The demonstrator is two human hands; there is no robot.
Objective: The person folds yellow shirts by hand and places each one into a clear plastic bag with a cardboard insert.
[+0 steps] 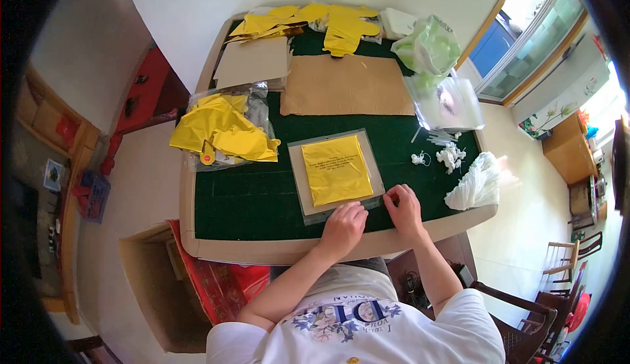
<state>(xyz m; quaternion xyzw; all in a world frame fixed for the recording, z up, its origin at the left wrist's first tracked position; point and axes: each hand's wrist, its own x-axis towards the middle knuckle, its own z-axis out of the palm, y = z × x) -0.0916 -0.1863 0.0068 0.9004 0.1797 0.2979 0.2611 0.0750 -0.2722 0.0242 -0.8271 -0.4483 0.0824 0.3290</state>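
A folded yellow foil sheet (pixel 336 170) with small printed text lies on a beige card (pixel 298 183), inside a clear plastic sleeve (pixel 374 157), on the dark green table top (pixel 246 200). My left hand (pixel 344 226) rests at the sleeve's lower edge, its fingers curled together; whether anything is between them is hidden. At the sleeve's lower right corner is my right hand (pixel 403 210), with fingers bent and thumb near the fingertips. What it pinches, if anything, is too small to make out.
Yellow foil pieces (pixel 223 128) on clear bags lie left. Behind are grey cards (pixel 252 62), brown cardboard (pixel 348 85) and more foil (pixel 341 26). At right are a green bag (pixel 430 49), clear sleeves (pixel 453 105), white string (pixel 451 157) and a white bundle (pixel 476 183).
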